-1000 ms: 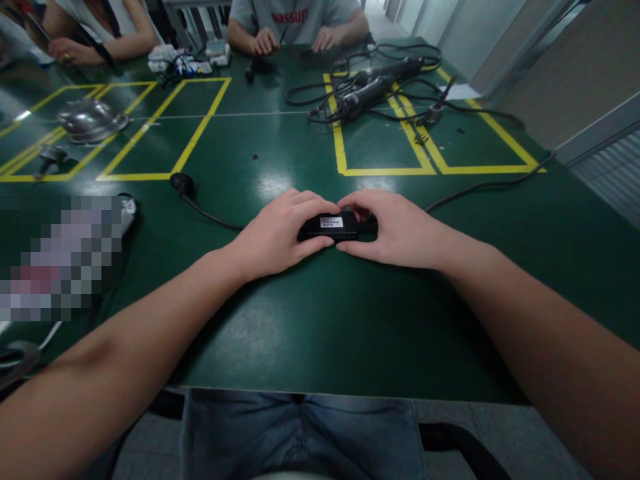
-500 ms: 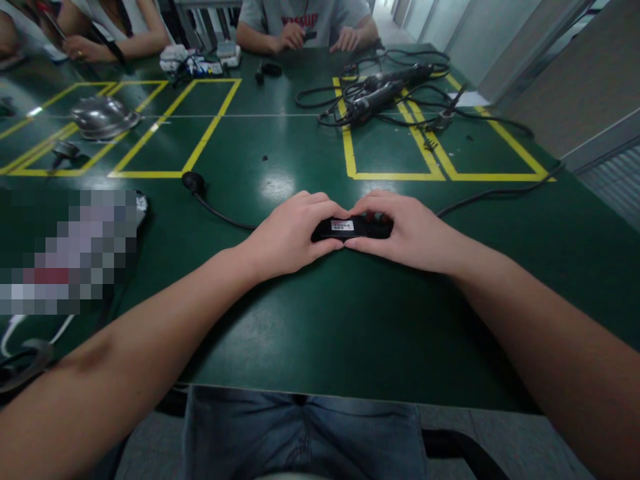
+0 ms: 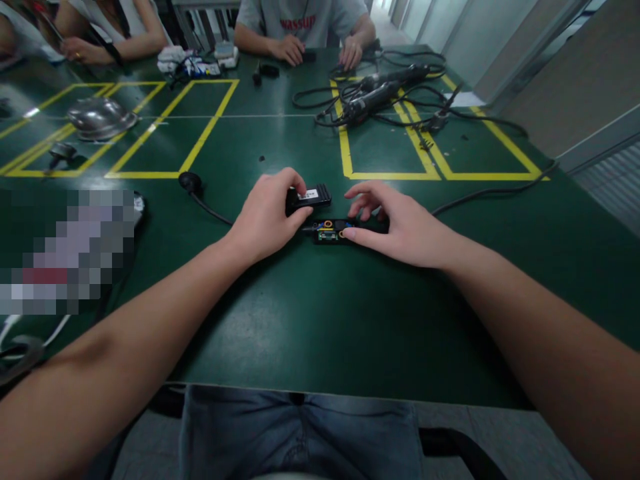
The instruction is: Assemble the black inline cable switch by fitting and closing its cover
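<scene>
My left hand is closed on a black cover with a white label, held just above the green table. Beside it lies the lower half of a small black device, its circuit board and coloured parts exposed. My right hand rests on that half's right end, thumb and fingers pinching it against the table. A black cable leaves under my right hand towards the right.
A black plug with cord lies left of my left hand. Yellow tape boxes mark the table; power tools with tangled cables sit far right. A metal piece lies far left. Other people's hands rest at the far edge.
The black device was whole between both hands. Now my left hand has lifted its labelled cover up and away, exposing the circuit board; my right hand stays on the lower half.
</scene>
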`<action>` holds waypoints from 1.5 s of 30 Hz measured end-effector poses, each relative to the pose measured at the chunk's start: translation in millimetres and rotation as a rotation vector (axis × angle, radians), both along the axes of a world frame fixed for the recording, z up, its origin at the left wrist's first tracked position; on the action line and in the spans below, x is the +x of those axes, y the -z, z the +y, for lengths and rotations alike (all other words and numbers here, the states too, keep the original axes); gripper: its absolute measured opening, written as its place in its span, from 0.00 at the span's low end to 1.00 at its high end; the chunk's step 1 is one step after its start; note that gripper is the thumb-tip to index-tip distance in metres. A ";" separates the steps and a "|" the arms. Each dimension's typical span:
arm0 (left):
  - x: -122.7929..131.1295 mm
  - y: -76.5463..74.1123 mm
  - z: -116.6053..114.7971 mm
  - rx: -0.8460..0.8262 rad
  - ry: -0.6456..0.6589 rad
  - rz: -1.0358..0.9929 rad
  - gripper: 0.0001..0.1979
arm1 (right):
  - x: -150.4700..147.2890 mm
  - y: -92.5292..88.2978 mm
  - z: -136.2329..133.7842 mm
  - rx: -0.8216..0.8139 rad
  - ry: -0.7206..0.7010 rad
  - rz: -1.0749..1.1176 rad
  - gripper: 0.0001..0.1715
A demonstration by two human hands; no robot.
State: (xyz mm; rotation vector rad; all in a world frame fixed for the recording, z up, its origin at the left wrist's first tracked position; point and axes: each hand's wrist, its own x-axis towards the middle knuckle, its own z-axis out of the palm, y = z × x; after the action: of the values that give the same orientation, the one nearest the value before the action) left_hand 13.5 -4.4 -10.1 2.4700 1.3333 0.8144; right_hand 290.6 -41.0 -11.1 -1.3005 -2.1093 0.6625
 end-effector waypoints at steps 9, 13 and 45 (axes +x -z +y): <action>-1.7 -0.4 2.1 -0.043 -0.004 0.057 0.06 | -2.8 -1.2 0.2 0.063 0.003 -0.050 0.17; -0.7 -2.2 1.1 -0.026 0.026 0.065 0.04 | -3.4 -4.9 -0.3 0.065 0.001 -0.077 0.13; 3.3 -20.0 -18.0 -0.007 0.286 0.231 0.05 | -2.9 -14.4 -3.7 0.035 -0.016 -0.161 0.10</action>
State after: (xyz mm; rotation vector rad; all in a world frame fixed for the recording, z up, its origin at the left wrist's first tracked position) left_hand 16.8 -22.5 9.9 2.7285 1.0061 0.4704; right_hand 287.7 -44.7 3.3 -1.3588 -2.2508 0.5406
